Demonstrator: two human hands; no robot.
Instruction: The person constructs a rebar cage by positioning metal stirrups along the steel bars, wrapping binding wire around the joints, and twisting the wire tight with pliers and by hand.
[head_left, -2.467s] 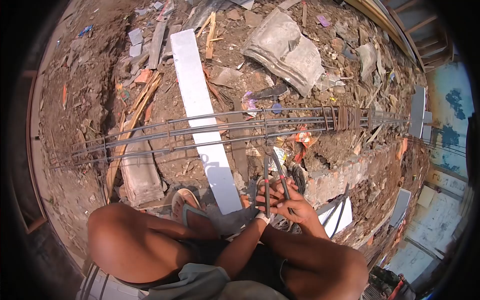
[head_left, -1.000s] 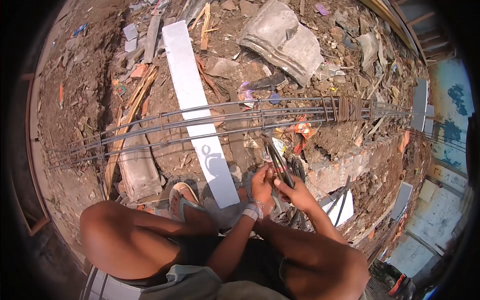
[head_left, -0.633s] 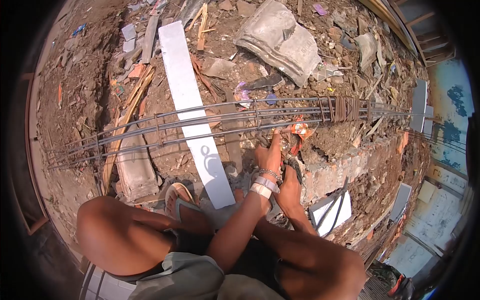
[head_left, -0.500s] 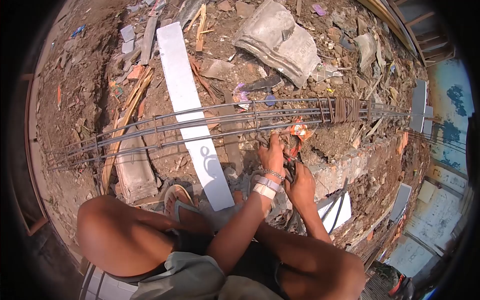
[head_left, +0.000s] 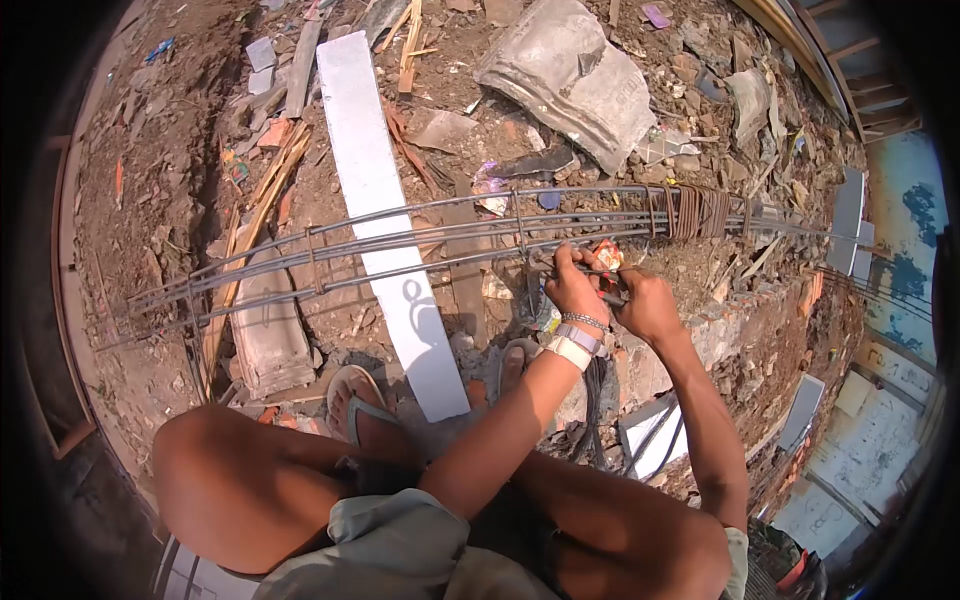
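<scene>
My left hand, with a bracelet and pale bands at its wrist, is closed just below the lowest rod of the long steel rebar cage. What its fingers pinch is too small to make out. To its right, my right hand is closed on a dark metal hand tool, which spans the gap between the hands. Fingers hide part of the tool. Rusty wire is wound round the cage, right of the hands. An orange-red wrapper lies behind them.
A white board passes under the cage. Broken concrete, wood strips and rubble cover the ground. Dark cables hang below the hands beside a white panel. My sandalled foot stands left of the board.
Both hands have moved right and up towards the cage's lowest rod, and they are farther apart. The tool, upright between them earlier, now lies roughly level.
</scene>
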